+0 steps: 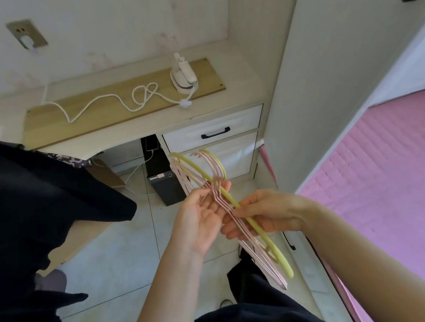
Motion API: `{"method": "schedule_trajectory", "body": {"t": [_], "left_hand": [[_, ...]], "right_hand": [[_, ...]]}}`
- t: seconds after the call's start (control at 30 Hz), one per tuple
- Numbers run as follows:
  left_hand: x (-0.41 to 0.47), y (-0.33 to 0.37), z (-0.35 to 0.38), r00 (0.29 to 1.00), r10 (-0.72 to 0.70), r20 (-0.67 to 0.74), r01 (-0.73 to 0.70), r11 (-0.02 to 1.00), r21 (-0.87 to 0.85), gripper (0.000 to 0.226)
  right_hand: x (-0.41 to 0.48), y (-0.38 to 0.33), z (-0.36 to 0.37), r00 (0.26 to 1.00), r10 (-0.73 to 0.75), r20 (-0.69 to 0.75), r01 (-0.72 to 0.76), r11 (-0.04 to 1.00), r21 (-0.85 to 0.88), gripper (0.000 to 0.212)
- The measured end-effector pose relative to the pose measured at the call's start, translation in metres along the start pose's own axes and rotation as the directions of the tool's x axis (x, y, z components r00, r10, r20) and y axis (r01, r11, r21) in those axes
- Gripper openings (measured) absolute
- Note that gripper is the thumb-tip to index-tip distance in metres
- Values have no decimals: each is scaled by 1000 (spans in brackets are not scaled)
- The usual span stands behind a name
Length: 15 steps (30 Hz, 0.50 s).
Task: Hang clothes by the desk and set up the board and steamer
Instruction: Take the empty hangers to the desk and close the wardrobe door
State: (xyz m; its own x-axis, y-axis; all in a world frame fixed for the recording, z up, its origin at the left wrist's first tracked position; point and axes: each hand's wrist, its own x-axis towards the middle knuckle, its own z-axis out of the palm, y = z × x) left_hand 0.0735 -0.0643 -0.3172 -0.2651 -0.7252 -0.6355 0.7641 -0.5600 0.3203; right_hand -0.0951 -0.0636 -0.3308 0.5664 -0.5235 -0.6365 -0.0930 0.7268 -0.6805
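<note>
A bundle of clothes hangers, several pink ones (256, 248) and a yellow one (263, 237), is held in front of me over the floor. My right hand (265, 215) grips the bundle near its middle. My left hand (202, 220) pinches the pink hangers by their hooks. A white handheld steamer (183, 78) stands on a wooden board (89, 114) lying on the desk (239, 99); its cord (109, 101) runs to a wall socket (27, 35). Dark clothes (27, 221) hang at the left.
Under the desk stand a black computer tower (164, 177) and a white drawer unit (213, 131). A tall white cabinet side (329, 81) rises at the right, next to a bed with a pink cover (393, 180). The floor is pale tile (126, 250).
</note>
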Motion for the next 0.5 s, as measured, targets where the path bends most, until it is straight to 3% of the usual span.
{"method": "schedule_trajectory", "body": {"t": [0.17,0.5], "left_hand": [[50,21,40,999,-36,4,36,999,40,35],[143,62,117,994,-87,66,76,984,160,31]], "right_hand": [[17,-48,-49,997,41,69,-41,999,-4,28],[45,-121,-126,1000,-11,13,9,994,107,26]]}}
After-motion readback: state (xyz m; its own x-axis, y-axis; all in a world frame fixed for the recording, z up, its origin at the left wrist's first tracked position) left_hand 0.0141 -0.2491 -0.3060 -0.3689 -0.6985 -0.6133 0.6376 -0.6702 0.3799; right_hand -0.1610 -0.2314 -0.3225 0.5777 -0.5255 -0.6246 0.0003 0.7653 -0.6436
